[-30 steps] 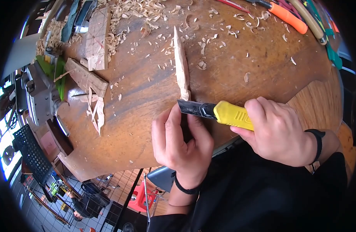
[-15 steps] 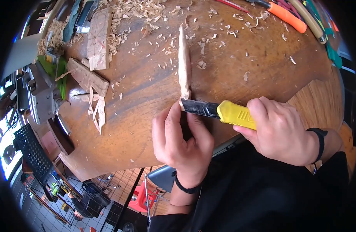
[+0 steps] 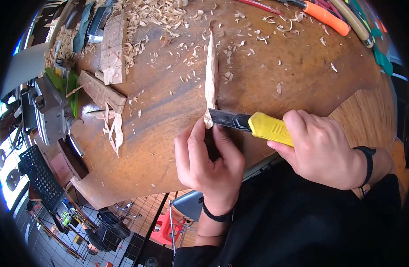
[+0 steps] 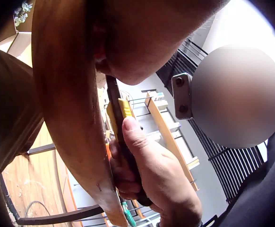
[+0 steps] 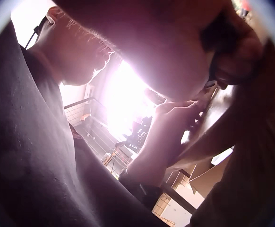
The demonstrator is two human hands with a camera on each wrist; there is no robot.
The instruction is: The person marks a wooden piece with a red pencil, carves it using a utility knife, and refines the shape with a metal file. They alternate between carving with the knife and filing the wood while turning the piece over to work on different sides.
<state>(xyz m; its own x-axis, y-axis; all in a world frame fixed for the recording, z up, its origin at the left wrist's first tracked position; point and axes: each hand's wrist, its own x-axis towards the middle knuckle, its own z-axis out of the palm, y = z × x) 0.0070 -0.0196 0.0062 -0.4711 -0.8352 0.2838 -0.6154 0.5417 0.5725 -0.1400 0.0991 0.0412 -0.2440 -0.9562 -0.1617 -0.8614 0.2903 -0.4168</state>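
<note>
A slim carved stick point(image 3: 211, 73) of pale wood points away from me, narrowing to a point at its far end and notched near its close end. Fingertips of my left hand point(image 3: 209, 162) pinch that close end over the table's near part. My right hand point(image 3: 322, 149) grips a yellow utility knife point(image 3: 272, 129), thumb along the handle. The knife's dark blade point(image 3: 229, 119) lies across the stick's notched part, just beyond the left fingertips. In the left wrist view, the right hand point(image 4: 161, 172) holds the yellow handle point(image 4: 126, 108); the left fingertips are hidden there.
Shavings point(image 3: 155, 15) cover the far left of the wooden table point(image 3: 275, 58). Wood blocks point(image 3: 102, 91), split pieces point(image 3: 115, 129) and a metal vise point(image 3: 55, 109) stand left. An orange-handled tool point(image 3: 326, 18) and other tools lie far right. A red stool point(image 3: 165, 229) is below.
The knife blade has shifted slightly right and away from me along the stick, uncovering more of its close end. The stick has swung a little rightward. The left hand stays nearly in place.
</note>
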